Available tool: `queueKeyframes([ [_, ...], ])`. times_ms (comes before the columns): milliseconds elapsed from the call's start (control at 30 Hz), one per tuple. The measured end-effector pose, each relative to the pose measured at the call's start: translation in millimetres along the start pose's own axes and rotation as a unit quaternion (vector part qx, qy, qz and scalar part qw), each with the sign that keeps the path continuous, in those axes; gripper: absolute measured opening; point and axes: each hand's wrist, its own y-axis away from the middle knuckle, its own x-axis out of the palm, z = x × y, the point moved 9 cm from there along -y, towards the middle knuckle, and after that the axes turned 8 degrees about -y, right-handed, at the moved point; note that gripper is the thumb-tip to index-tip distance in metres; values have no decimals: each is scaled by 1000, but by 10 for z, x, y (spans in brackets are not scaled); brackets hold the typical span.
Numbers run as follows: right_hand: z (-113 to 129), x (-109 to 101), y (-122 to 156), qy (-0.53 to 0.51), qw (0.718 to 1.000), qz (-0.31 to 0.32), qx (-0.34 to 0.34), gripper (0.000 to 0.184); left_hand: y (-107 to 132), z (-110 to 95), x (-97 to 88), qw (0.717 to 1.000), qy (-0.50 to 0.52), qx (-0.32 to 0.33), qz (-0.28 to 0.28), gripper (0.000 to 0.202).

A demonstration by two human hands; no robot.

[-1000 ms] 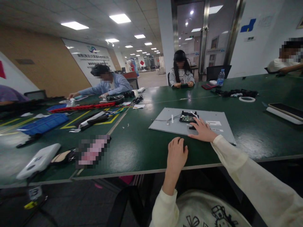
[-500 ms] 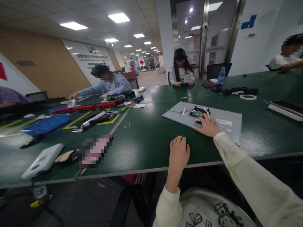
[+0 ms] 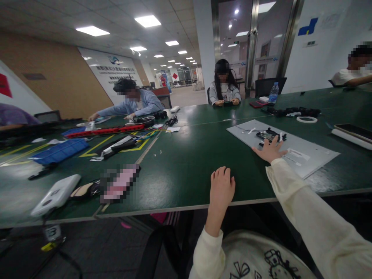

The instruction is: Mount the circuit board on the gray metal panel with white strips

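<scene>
My right hand (image 3: 271, 150), fingers spread, lies over the near side of a thin flat grey panel (image 3: 319, 153) on the green table. Its fingertips reach a black part with a bare circuit board (image 3: 266, 135) on the panel, and they hide some of it. White labels (image 3: 296, 154) and small strips of white tape (image 3: 252, 131) are stuck to the panel's face. My left hand (image 3: 222, 184) rests on the table near its front edge, fingers lying loosely forward and holding nothing. It is apart from the panel.
A blue tray (image 3: 61, 151), a white device (image 3: 56, 195) and a pink item (image 3: 120, 184) lie to the left. A tape roll (image 3: 307, 120), a water bottle (image 3: 273, 93) and a phone (image 3: 354, 131) are on the right. Other people sit around the table (image 3: 177, 166).
The grey panel with the circuit board has slid to the right and turned, my right hand moving along with it. Its fingers are more spread. My left hand has stayed in place.
</scene>
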Motion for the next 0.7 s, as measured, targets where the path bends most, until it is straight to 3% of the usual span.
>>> queueKeyframes([
  [433, -341, -96, -310, -28, 993, -59, 97, 90, 25, 14, 3, 1000, 2, -1, 14, 33],
  [700, -459, -160, -372, -42, 987, -62, 141, 91, 31, 7, 19, 1000, 10, 2, 14, 35],
])
